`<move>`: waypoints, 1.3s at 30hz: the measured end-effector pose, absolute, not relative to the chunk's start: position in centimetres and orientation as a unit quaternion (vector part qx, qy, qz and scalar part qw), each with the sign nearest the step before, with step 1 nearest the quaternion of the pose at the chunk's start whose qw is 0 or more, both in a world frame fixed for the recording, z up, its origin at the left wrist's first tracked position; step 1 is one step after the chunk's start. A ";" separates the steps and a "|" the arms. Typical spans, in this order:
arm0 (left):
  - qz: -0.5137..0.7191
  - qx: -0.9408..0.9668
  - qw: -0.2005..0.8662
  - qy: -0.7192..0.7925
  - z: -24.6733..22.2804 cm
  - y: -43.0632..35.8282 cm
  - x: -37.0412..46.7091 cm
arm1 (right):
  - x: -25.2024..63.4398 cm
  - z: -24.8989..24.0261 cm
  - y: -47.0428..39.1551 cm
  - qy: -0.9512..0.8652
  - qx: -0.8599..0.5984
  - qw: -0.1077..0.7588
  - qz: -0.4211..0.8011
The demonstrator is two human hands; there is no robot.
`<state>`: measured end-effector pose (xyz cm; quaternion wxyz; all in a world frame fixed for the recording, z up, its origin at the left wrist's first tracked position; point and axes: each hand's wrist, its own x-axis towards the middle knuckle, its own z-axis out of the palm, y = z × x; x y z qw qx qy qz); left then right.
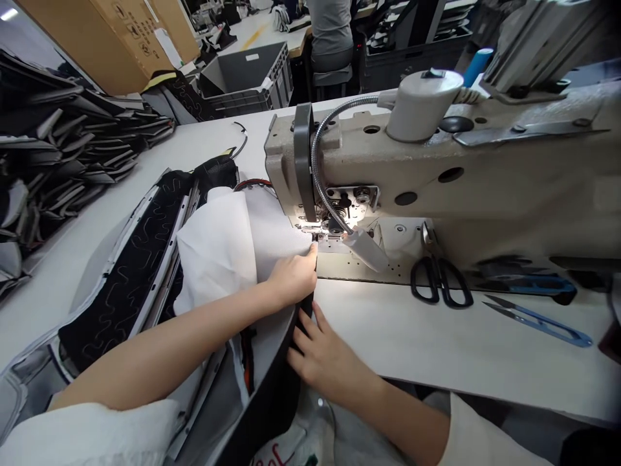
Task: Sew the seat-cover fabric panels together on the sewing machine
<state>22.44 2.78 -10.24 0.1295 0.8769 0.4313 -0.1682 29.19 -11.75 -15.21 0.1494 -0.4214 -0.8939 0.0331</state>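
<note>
A white and grey fabric panel (276, 226) with a black edge strip (272, 388) lies under the presser foot of a sewing machine (334, 220). My left hand (295, 277) is closed on the panel's edge just in front of the lit needle area, one fingertip close to the foot. Lower down, my right hand (323, 356) rests on the black strip with its fingers spread. Left of my hands, white cloth (213, 246) bunches up on the panel. Beyond it stretches a black quilted section (130, 278) with wavy stitching and pale piping. The needle itself cannot be made out.
Black-handled scissors (439, 278) and blue thread snips (538, 320) lie right on the white table (388, 336). Stacked dark fabric pieces (63, 142) fill the left side. Behind are a grey crate (247, 77), a cardboard box (121, 39) and a seated person (330, 32).
</note>
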 end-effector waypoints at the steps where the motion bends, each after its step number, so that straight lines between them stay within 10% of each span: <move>1: -0.159 0.880 0.120 0.431 -10.5 2.8 22.7 | 29.4 -15.3 -11.6 -0.892 -0.425 0.154 0.030; 10: -0.009 0.942 0.181 0.282 -7.1 -1.2 11.5 | 29.7 -16.3 -11.4 -0.871 -0.447 0.204 0.022; 16: 0.019 0.716 -0.039 0.697 -12.4 -8.7 -8.6 | 28.6 -17.2 -11.6 -0.888 -0.395 0.235 0.021; 20: 0.043 0.725 -0.019 0.687 -15.2 -5.1 -12.8 | 24.2 -19.8 -12.0 -0.905 -0.322 0.276 0.016; 31: -0.066 0.784 -0.023 0.617 -9.1 10.6 -7.3 | 22.5 -12.6 -12.5 -0.866 -0.338 0.236 0.283; 39: -0.114 0.901 0.153 0.389 -2.2 1.3 8.6 | 22.3 -16.6 -13.6 -0.917 -0.308 0.210 0.139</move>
